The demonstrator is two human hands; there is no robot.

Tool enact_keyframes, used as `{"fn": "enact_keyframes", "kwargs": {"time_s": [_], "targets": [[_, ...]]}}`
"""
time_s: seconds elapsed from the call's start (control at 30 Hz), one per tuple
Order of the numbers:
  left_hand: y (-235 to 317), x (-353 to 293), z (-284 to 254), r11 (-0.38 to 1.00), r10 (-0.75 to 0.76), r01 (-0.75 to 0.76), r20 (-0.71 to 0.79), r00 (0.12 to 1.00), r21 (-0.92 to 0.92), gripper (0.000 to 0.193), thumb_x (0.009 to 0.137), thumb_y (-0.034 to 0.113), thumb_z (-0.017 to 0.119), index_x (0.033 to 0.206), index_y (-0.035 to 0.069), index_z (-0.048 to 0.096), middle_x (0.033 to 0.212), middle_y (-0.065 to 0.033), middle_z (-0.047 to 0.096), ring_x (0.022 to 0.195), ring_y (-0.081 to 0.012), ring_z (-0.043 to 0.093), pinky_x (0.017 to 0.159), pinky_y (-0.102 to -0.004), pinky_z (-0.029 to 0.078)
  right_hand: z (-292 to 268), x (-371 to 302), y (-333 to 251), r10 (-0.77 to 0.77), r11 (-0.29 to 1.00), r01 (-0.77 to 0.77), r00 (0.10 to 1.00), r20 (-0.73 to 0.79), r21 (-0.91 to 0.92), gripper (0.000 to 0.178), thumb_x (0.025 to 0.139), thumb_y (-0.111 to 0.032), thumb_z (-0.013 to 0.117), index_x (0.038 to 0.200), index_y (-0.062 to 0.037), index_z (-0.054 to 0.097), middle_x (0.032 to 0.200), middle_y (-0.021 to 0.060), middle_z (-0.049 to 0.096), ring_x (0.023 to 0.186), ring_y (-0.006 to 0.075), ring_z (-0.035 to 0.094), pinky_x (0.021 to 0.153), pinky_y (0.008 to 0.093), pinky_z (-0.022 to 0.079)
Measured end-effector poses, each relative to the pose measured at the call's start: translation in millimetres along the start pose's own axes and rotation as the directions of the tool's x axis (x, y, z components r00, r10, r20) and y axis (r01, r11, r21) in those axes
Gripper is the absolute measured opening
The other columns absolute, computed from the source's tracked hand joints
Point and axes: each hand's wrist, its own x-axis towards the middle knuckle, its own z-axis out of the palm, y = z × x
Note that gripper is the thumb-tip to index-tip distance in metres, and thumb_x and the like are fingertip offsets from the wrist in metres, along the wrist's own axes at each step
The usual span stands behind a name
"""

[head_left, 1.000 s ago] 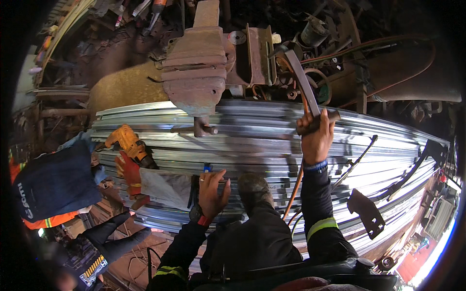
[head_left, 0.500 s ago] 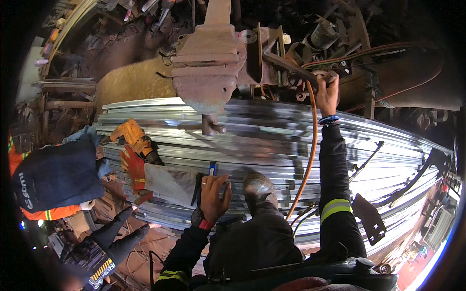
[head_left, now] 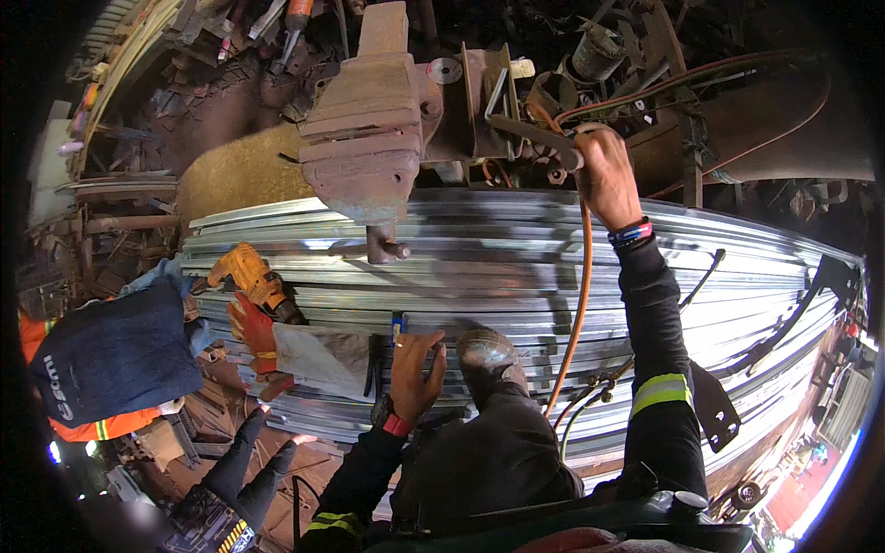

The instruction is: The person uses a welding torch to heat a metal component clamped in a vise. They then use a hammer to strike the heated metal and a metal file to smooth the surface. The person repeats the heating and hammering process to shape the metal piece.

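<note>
My right hand (head_left: 608,173) is closed around the near end of a dark, flat metal bar (head_left: 535,136), which points left beside the vise mount. My left hand (head_left: 415,373) hovers over the stacked silver metal profiles (head_left: 479,244), fingers apart and nothing visible in it. A small blue object (head_left: 398,324) lies by its fingertips; its kind is unclear. Left of that hand rests a welding glove with a red hand part and a grey cuff (head_left: 323,358). Beyond the glove lies a yellow power tool (head_left: 253,278). My boot (head_left: 489,355) stands on the profiles.
A large rusty bench vise (head_left: 359,138) stands ahead. An orange hose (head_left: 584,276) crosses the profiles. Dark metal brackets (head_left: 714,405) lie at right. Leftward, a person in a dark blue vest (head_left: 115,355) bends over; another person's dark sleeves (head_left: 244,465) show lower left.
My right hand has turned and come a little nearer with the bar end in its grip. My left hand has shifted slightly to the right and nearer. The lower-left person's arms have moved.
</note>
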Motion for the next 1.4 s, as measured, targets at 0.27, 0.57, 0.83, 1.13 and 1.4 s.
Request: {"fn": "enact_keyframes", "kwargs": {"time_s": [0.27,0.57,0.83,1.13,1.4], "targets": [[3.3,-2.6,0.0,0.997,-0.047,0.048,0.017,0.999,-0.066,0.024,0.083,0.001,0.064,0.106,0.004,0.063,0.091,-0.0120,0.062,0.086,-0.0298,0.057,0.077,-0.0383,0.046,6.8,-48.1,-28.9,0.283,0.951,-0.269,0.956,-0.078,0.155,0.048,0.068,0.005,0.063,0.113,-0.0067,0.053,0.096,0.0151,0.051,0.092,0.0353,0.052,0.079,0.0432,0.041],[0.3,2.5,-0.9,0.998,-0.028,0.031,0.044,0.999,-0.052,0.021,0.084,0.004,0.064,0.105,0.004,0.064,0.092,-0.0120,0.062,0.086,-0.0302,0.057,0.078,-0.0387,0.045,-22.6,43.5,-16.3,-0.151,0.979,0.150,0.988,-0.003,-0.136,0.030,0.077,-0.006,0.059,0.105,-0.0141,0.054,0.093,0.0092,0.052,0.090,0.0296,0.052,0.078,0.0411,0.040],[4.3,-0.3,1.4,0.995,-0.063,0.065,0.022,0.998,-0.078,0.021,0.084,0.003,0.064,0.105,0.004,0.064,0.091,-0.0120,0.062,0.085,-0.0300,0.058,0.077,-0.0384,0.045,-47.2,125.3,-18.4,-0.446,0.783,0.511,0.859,0.253,-0.355,0.017,0.086,-0.009,0.057,0.102,-0.0157,0.054,0.097,0.0089,0.058,0.094,0.0263,0.059,0.083,0.0407,0.045],[-3.2,-8.5,-12.7,0.995,-0.085,0.083,-0.030,0.996,-0.061,0.018,0.089,0.004,0.060,0.106,0.002,0.065,0.094,-0.0134,0.065,0.086,-0.0276,0.063,0.077,-0.0341,0.050,-121.9,63.0,-77.0,0.042,0.954,0.018,0.980,0.194,-0.299,0.022,0.084,-0.008,0.063,0.102,-0.0131,0.053,0.094,0.0102,0.060,0.090,0.0261,0.060,0.075,0.0353,0.047],[6.1,6.2,-4.9,0.908,-0.274,0.355,0.327,0.905,-0.222,0.021,0.089,0.009,0.062,0.108,0.001,0.064,0.093,-0.0131,0.065,0.085,-0.0266,0.063,0.077,-0.0344,0.049,22.8,-150.9,-129.5,0.820,-0.261,-0.686,0.213,0.531,0.679,0.016,0.095,-0.015,0.059,0.099,-0.0014,0.053,0.077,0.0010,0.055,0.059,0.0115,0.054,0.052,0.0283,0.046]]}}
